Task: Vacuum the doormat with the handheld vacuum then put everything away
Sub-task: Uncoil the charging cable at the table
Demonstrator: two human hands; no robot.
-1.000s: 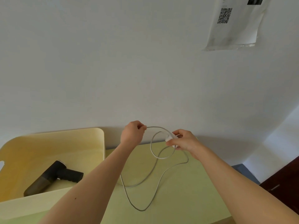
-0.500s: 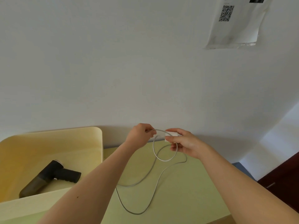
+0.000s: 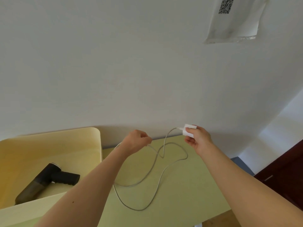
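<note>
Green counter (image 3: pixel 188 185): we note left hand (image 3: pixel 136 142) pinching cable (image 3: pixel 157 174), right hand (image 3: pixel 197 138) clamped on charger (image 3: pixel 188 131). Risk: slack loops tangling.

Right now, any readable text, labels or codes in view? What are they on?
No readable words or numbers anywhere.
Paper sheet on the wall: a black-and-white square code pattern, cut off by the frame's top edge, no legible text around it.
Handheld vacuum in the yellow bin: no label visible.
White charger and cable: no markings visible.
</note>
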